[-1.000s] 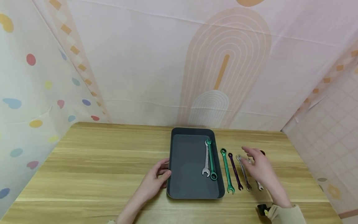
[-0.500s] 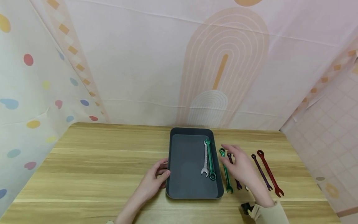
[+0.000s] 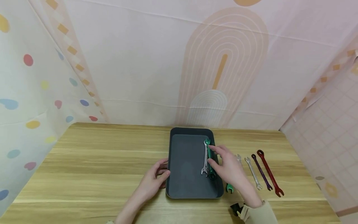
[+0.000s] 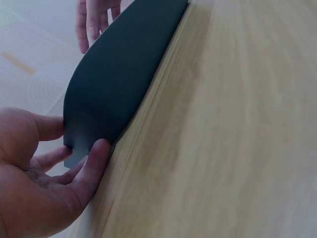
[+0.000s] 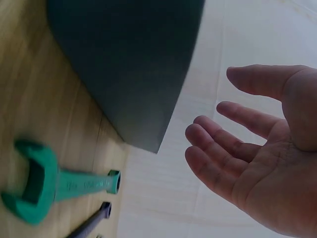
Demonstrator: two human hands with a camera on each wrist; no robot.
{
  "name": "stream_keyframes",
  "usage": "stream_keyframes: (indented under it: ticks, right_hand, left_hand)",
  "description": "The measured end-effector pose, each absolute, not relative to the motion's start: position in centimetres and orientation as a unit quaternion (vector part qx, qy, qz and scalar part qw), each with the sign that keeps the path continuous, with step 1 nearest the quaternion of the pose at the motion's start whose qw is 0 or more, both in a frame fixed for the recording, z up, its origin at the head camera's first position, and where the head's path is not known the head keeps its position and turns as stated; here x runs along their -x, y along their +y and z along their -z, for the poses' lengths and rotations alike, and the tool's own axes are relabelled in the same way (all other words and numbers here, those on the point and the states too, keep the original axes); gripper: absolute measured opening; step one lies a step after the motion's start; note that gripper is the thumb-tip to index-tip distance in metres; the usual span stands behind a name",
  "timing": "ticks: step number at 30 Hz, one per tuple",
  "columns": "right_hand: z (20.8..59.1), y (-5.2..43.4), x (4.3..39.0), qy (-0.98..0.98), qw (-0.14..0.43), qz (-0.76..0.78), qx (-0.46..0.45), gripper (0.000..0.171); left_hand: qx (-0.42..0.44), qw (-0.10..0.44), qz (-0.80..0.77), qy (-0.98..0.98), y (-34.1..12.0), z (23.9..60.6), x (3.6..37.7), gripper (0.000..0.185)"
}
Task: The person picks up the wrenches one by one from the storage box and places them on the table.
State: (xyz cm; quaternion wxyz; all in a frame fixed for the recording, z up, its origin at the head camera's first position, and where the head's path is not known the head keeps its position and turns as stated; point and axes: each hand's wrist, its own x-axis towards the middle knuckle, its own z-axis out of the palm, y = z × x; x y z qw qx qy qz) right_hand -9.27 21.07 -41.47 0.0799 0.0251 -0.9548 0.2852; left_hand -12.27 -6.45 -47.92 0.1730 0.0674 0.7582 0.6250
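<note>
Head view: my left hand (image 3: 153, 180) sits lower centre of the frame, fingers loosely curled against the left wall of the dark tray (image 3: 187, 186), thumb at its rim. My right hand (image 3: 227, 168) hovers over the tray's right edge, fingers spread and relaxed, gripping nothing. Inside the tray, along its right side, lie a silver wrench (image 3: 206, 161) and a green wrench (image 3: 208, 147), side by side and touching or nearly so (my fingers cover their lower ends in part). Right of the tray on the counter (image 3: 98, 161): the open end of a second green wrench (image 3: 230, 188) shows below my palm, then two small silver wrenches (image 3: 253, 172), a purple wrench (image 3: 261, 171) and a red wrench (image 3: 269, 174), in a row toward the right of the frame.

Left wrist view: my left hand (image 4: 44, 183) at lower left, fingers (image 4: 96, 158) and thumb pressed on the tray's corner (image 4: 119, 84). My other hand's fingertips (image 4: 94, 20) show at the top left.

Right wrist view: my right hand (image 5: 262, 163) fills the right side, fingers apart and lightly bent, empty. The tray wall (image 5: 129, 59) is at upper left; the second green wrench (image 5: 54, 181) lies at lower left on the counter, a purple tip (image 5: 94, 220) beside it.
</note>
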Motion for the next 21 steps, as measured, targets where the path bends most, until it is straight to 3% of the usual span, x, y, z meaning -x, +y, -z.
stream_keyframes:
  ticks: [21]
  right_hand:
    - [40.0,18.5,13.6,-0.954,-0.058,-0.293,0.012,0.055]
  left_hand:
    - [-0.073,0.181,-0.622,0.758,-6.7,48.0,12.3,0.050]
